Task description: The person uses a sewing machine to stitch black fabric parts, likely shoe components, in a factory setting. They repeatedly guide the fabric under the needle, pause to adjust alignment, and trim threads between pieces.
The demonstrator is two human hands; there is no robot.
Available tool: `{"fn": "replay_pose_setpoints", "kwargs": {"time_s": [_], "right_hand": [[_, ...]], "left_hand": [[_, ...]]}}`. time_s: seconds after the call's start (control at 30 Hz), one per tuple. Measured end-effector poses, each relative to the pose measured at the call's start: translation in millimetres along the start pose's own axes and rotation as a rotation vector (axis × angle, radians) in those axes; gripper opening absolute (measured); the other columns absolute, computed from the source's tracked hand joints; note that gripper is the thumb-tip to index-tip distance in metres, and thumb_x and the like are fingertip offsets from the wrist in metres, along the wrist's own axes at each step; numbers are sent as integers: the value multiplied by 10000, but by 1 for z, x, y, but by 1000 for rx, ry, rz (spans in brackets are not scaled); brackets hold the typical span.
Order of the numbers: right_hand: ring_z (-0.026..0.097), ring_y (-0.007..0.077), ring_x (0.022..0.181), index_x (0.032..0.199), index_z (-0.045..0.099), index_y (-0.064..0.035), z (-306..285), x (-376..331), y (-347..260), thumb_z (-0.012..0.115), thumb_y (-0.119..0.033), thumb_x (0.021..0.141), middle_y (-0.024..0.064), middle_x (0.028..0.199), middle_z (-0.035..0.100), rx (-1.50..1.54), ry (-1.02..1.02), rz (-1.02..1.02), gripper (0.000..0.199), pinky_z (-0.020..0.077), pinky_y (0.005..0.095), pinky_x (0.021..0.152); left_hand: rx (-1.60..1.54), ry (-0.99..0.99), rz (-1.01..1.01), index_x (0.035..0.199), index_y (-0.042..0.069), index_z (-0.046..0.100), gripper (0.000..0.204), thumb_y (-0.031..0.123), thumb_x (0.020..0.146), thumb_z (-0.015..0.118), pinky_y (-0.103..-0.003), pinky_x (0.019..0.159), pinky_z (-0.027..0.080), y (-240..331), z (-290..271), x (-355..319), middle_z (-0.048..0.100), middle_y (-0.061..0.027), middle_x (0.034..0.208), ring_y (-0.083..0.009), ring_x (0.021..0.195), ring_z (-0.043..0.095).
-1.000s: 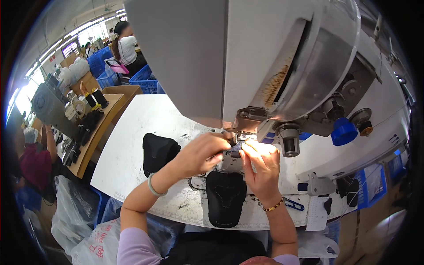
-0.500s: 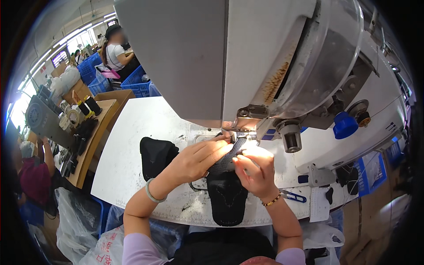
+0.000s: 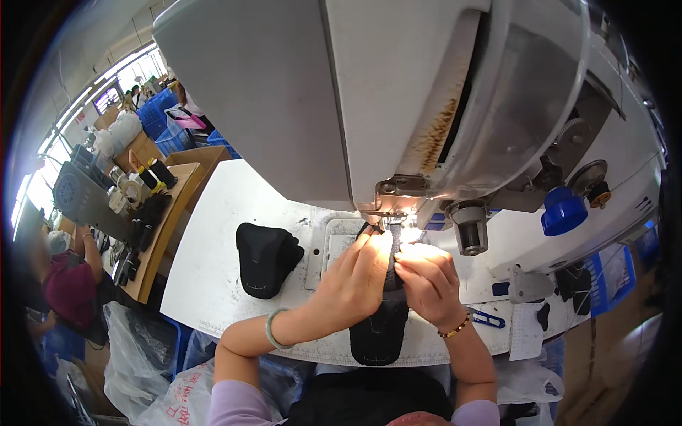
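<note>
Beneath the head of a sewing machine [image 3: 398, 186], my hands work a black fabric piece [image 3: 376, 341] with a grey textured strip [image 3: 395, 245] at its far end. The strip runs up to the brightly lit needle area, and the black, tongue-shaped end hangs toward me. My left hand [image 3: 355, 273] pinches the strip's left side, thumb and fingers pressed together close to the needle. On the opposite side my right hand [image 3: 431, 280] pinches its right edge. The fingers partly hide the strip, and the stitching point is lost in glare.
A stack of similar black pieces [image 3: 264, 260] lies left on the white table [image 3: 206, 284]. Blue-handled thread snips [image 3: 488, 319] rest right of my wrist. Thread cones [image 3: 162, 173] stand on a wooden bench at left. Another person in dark red [image 3: 69, 287] sits beyond it.
The grey strip has turned from slanted to nearly straight toward the needle. My left hand has rotated, its fingers now pointing more forward along the strip. The whole view has shifted slightly.
</note>
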State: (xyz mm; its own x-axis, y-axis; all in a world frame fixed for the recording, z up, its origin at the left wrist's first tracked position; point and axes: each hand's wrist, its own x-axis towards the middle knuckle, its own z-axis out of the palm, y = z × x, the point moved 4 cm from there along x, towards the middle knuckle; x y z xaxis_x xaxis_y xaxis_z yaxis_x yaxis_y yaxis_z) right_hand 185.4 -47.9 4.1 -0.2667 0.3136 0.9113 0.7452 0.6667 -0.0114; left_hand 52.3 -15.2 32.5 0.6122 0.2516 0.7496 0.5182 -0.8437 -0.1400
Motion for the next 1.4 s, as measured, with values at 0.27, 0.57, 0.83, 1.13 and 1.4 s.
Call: {"fn": "replay_pose_setpoints", "kwargs": {"time_s": [0.27, 0.57, 0.83, 1.13, 1.4], "right_hand": [[548, 146, 802, 978, 647, -65, -2, 0, 9, 651, -26, 718, -9, 905, 596, -11, -60, 45, 263, 432, 297, 743], [586, 246, 955, 962, 643, -27, 1, 5, 12, 638, 26, 745, 73, 1017, 640, -18, -146, 133, 223, 469, 343, 848], [585, 245, 936, 1005, 640, -31, 7, 2, 15, 634, 11, 770, 74, 1031, 639, -45, -150, 190, 239, 463, 347, 828], [584, 227, 915, 1012, 642, -37, 11, -3, 14, 687, 1, 749, 64, 1023, 632, -53, -99, 205, 269, 472, 316, 798], [583, 205, 888, 1014, 652, -72, 12, -4, 11, 718, -32, 746, 48, 1025, 625, -104, -53, 187, 279, 470, 301, 788]], "left_hand": [[-29, 9, -4, 1099, -125, 532, 411, -100, 688, 518, -366, 870, 512, -5, 6, -8, 573, -231, 1073, -355, 1007, 602], [-204, 136, -37, 1106, -79, 537, 461, -154, 653, 503, -383, 862, 516, -21, 20, -13, 565, -252, 1096, -369, 1008, 597], [-320, 181, -34, 1058, -71, 512, 341, -132, 726, 557, -396, 864, 512, -34, 33, -17, 548, -252, 1134, -385, 1053, 579], [-417, 312, -176, 930, -39, 588, 357, -210, 620, 542, -306, 767, 539, -51, 40, -16, 657, -224, 962, -312, 876, 670], [-388, 213, 5, 1012, -18, 617, 425, -157, 612, 576, -350, 800, 540, -62, 27, -12, 654, -158, 1004, -314, 954, 643]]}}
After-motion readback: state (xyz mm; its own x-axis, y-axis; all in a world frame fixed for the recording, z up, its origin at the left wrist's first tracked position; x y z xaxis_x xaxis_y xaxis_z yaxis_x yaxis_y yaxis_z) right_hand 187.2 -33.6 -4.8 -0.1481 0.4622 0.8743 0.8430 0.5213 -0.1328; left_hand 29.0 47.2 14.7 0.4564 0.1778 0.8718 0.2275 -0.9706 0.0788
